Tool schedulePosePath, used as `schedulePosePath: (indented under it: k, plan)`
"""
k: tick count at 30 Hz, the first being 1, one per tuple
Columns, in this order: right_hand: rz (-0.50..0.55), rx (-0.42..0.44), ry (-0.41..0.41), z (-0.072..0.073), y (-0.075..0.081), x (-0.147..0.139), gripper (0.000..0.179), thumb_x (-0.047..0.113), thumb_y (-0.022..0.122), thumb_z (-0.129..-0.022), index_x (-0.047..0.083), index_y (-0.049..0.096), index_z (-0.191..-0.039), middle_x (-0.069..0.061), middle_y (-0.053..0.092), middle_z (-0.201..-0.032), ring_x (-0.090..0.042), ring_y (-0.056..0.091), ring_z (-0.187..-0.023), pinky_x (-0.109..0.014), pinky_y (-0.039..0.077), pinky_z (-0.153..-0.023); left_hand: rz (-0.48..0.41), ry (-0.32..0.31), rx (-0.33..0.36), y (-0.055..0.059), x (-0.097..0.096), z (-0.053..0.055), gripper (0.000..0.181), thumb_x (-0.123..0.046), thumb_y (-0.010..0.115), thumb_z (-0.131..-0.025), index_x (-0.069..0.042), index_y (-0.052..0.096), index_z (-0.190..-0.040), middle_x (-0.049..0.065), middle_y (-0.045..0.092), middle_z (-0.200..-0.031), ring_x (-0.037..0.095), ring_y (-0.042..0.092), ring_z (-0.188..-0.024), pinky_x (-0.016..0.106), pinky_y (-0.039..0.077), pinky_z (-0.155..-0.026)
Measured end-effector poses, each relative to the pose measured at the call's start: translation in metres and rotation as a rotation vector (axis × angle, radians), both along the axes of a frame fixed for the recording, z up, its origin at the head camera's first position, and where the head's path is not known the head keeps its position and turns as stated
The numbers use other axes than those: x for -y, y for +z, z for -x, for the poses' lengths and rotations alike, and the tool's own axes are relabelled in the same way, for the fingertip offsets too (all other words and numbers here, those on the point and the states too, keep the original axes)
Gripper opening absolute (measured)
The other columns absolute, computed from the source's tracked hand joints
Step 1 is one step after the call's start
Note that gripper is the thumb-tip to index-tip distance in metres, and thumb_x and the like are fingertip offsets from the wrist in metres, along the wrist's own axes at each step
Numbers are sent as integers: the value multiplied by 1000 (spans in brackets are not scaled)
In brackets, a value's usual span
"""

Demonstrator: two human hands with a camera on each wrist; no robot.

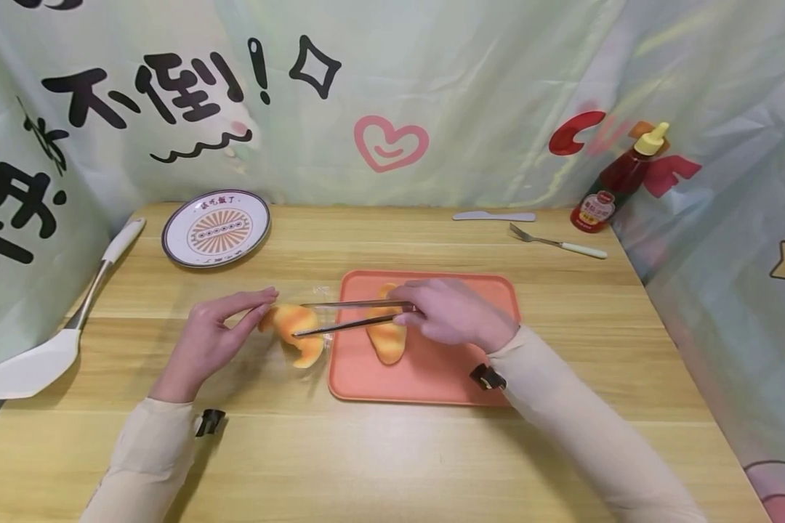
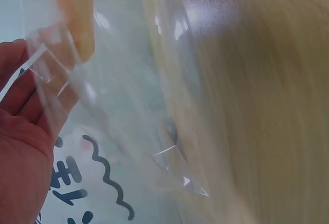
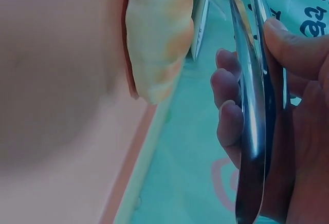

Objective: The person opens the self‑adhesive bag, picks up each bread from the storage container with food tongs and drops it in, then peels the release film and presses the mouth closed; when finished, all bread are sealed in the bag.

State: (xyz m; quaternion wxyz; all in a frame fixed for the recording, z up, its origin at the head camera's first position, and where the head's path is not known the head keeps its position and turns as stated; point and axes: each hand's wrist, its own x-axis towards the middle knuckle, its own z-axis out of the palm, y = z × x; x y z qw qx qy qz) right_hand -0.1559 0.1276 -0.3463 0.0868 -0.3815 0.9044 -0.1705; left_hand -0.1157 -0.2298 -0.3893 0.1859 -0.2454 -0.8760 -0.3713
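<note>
At the left edge of a croissant (image 1: 291,318), my left hand (image 1: 209,338) pinches a clear plastic bag (image 2: 169,154). The croissant's curved, orange-brown body shows through the film just left of the tray. My right hand (image 1: 454,312) grips metal tongs (image 1: 356,303) that point left, their arms reaching over the tray to the croissant. One tip overlaps the croissant's front side in the head view. Under the tongs, a long bread piece (image 1: 389,347) lies on the pink tray (image 1: 445,378); the right wrist view shows this bread (image 3: 157,39) beside the tongs.
A patterned plate (image 1: 255,232) stands at the back left, with a white-headed spatula (image 1: 39,363) along the left edge. A table knife (image 1: 493,216), a fork (image 1: 556,242) and a red sauce bottle (image 1: 605,192) lie or stand at the back right. Printed cloth surrounds the wooden table (image 1: 392,457).
</note>
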Motion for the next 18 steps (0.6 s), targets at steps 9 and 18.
schedulePosePath:
  k: [9, 18]
  plan:
    - [18, -26, 43, 4, -7, 11, 19, 27, 64, -98, 15, 66, -111, 10, 57, -84, -9, 48, -63, -26, 42, -53, -1, -5, -8, 0, -3, 0, 25, 7, 72, -85, -4, 75, -108, 7, 71, -114, 12, 65, -105, 12, 42, -94]
    - [20, -22, 52, 6, -11, 21, 16, 28, 62, -98, 16, 66, -108, 9, 55, -80, -9, 48, -63, -26, 42, -55, -15, -20, -17, 2, -7, 0, 28, 11, 71, -84, -2, 74, -109, 8, 71, -114, 7, 64, -106, 11, 45, -90]
